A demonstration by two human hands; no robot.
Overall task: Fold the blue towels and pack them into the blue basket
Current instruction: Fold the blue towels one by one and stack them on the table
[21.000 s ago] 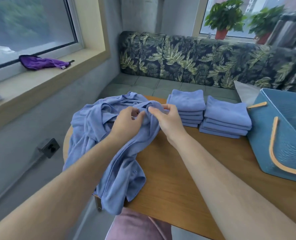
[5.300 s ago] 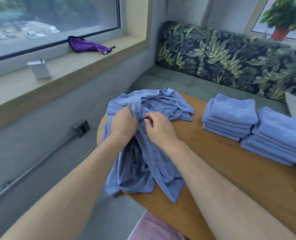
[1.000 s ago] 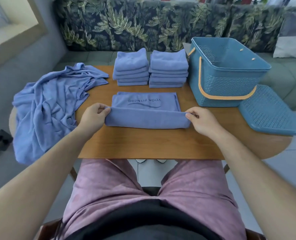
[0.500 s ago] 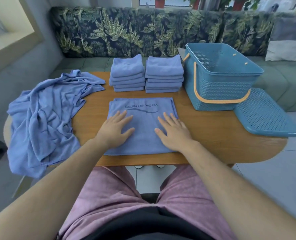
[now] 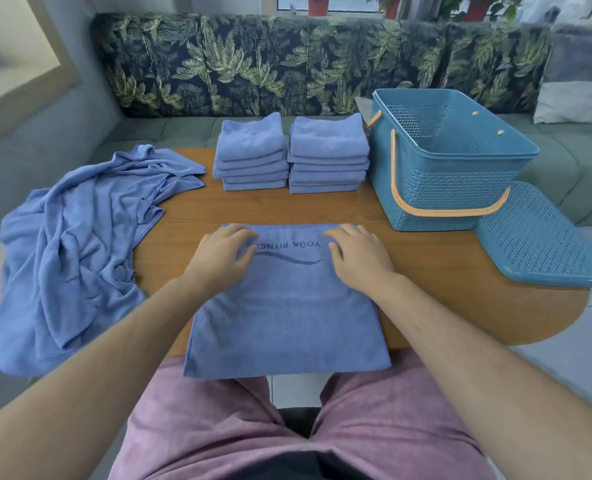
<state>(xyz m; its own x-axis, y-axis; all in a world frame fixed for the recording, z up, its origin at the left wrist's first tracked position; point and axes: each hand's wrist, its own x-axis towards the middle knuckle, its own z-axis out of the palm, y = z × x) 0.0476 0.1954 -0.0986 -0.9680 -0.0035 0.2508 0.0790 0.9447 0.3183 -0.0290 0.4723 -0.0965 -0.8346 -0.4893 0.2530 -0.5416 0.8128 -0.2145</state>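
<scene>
A half-folded blue towel (image 5: 287, 313) with dark lettering lies flat on the wooden table (image 5: 443, 271) in front of me, its near edge hanging over the table edge. My left hand (image 5: 223, 258) and my right hand (image 5: 358, 258) rest on its far part, fingers reaching the far edge. Whether they pinch that edge I cannot tell. Two stacks of folded blue towels (image 5: 253, 154) (image 5: 327, 155) stand at the back. A heap of unfolded blue towels (image 5: 80, 244) covers the table's left end. The blue basket (image 5: 443, 188) with orange handles stands empty at the right.
The basket's blue lid (image 5: 537, 237) lies on the table's right end, next to the basket. A leaf-patterned sofa (image 5: 270, 64) runs behind the table. A grey-and-white cushion (image 5: 575, 81) sits at the far right.
Both hands have slid from the towel's middle to its far edge. The towel now lies nearer to me, its near edge over the table edge.
</scene>
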